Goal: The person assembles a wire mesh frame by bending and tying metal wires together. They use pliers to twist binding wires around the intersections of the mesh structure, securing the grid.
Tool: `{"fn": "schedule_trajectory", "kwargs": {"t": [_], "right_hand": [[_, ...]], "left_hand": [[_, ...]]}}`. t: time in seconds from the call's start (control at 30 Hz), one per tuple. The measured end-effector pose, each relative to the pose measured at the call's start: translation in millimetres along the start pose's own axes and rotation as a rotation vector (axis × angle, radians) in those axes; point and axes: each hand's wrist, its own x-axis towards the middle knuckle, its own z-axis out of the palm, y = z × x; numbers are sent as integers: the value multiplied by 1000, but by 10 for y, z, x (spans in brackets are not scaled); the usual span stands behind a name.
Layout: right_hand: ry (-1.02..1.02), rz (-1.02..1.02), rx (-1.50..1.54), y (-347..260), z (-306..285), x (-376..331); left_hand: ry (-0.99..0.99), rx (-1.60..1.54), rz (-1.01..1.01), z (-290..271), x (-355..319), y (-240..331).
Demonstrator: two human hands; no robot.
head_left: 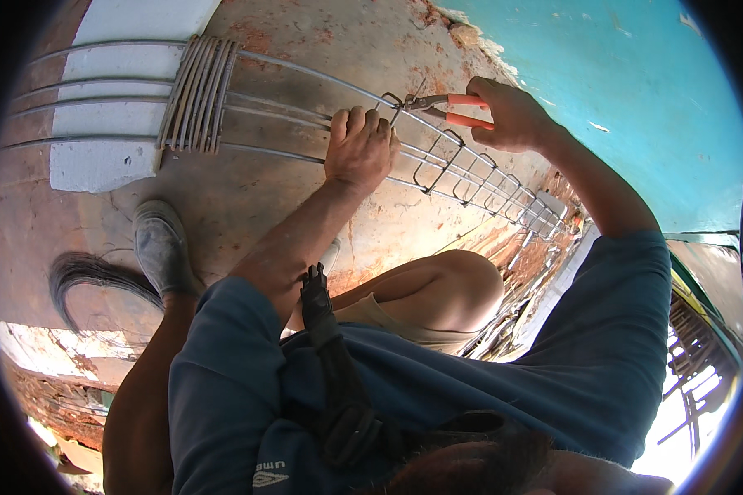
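Observation:
A long rebar cage (462,169) runs from the left toward the far right, its long steel bars joined by dark square stirrups (437,165). My left hand (360,148) is closed over the cage's bars, beside a stirrup; its fingers hide just what lies under them. In my right hand (508,114) is a pair of pincers (468,100) with orange handles, held slightly apart. The pincers' jaws meet the upper bar where that stirrup crosses it, and a thin wire end sticks up there. Left of my hands, a tight bundle of stirrups (196,95) sits around the bars.
A white block (103,165) lies under the bars at the left. On the stained floor is a bunch of dark tie wire (99,276), near my left shoe (158,239). A turquoise wall (627,99) rises at the right, close to my right arm. Sticks and debris lie beyond my knee.

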Motion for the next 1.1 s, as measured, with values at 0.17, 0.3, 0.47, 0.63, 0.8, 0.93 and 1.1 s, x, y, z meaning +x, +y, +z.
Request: {"fn": "schedule_trajectory", "kwargs": {"t": [0.17, 0.3, 0.47, 0.63, 0.8, 0.93, 1.1], "right_hand": [[481, -93, -496, -6, 124, -100], [233, 54, -411, 86, 263, -13], [49, 199, -232, -2, 228, 124], [-9, 270, -193, -51, 303, 137], [42, 358, 103, 138, 852, 46], [-7, 588, 829, 117, 1105, -202], [277, 294, 1915, -253, 1749, -904]], "left_hand": [[12, 22, 0, -6, 20, 2], [0, 35, 6, -37, -1, 18], [-58, 7, -24, -53, -4, 51], [-7, 13, -23, -69, 5, 38], [-65, 16, -12, -84, -28, 78], [-104, 22, 32, -136, -43, 57], [-258, -4, 172, -448, -81, -131]]}}
